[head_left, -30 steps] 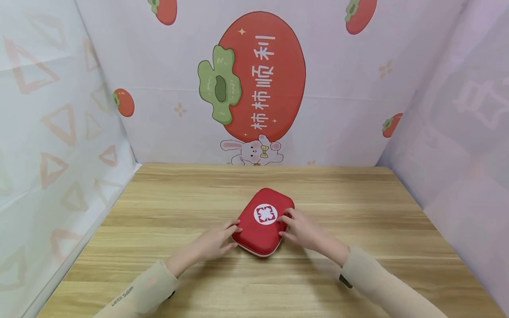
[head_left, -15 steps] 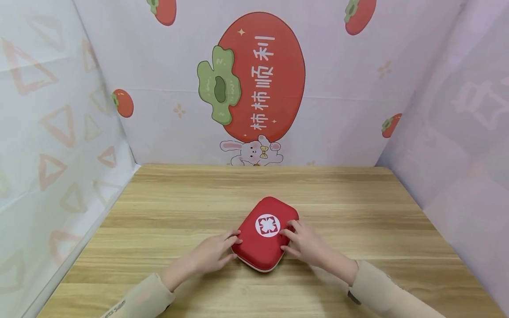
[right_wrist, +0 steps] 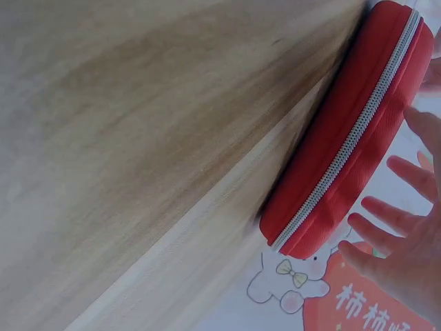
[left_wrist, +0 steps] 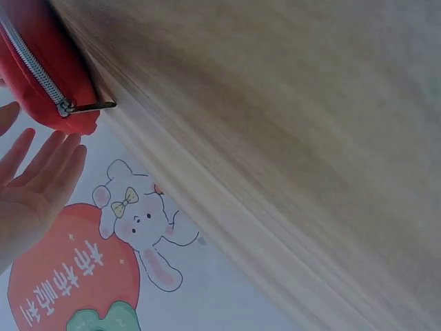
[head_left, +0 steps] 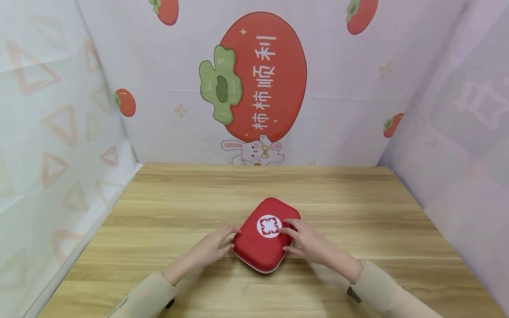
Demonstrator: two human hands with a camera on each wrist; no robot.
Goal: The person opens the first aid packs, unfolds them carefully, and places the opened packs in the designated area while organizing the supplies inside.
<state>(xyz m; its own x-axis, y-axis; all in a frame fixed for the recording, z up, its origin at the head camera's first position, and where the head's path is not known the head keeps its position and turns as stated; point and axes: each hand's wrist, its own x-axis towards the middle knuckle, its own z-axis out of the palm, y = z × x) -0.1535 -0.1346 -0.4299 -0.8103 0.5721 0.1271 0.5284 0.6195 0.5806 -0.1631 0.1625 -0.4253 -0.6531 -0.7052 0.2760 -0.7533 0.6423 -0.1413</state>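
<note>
A red zippered first-aid case point(head_left: 258, 247) with a white round emblem lies at a slant on the table. My left hand point(head_left: 212, 247) is at its left side, fingertips right at the edge. In the left wrist view, these fingers are extended beside the case's end, near a dark zipper pull point(left_wrist: 95, 107). My right hand point(head_left: 308, 240) is at the right side, fingers spread over the edge of the lid. The right wrist view shows its fingers apart and the thumb against the side wall, above the closed grey zipper point(right_wrist: 344, 148).
The wooden table point(head_left: 179, 190) runs back to a white curtain point(head_left: 338, 132) printed with persimmons and a rabbit. Patterned curtains also hang at the left point(head_left: 59, 110) and right point(head_left: 457, 132).
The case has slid toward me and slightly right, with both hands moving along, mostly in the first half second. Since then the left fingers have drawn back a little from the lid.
</note>
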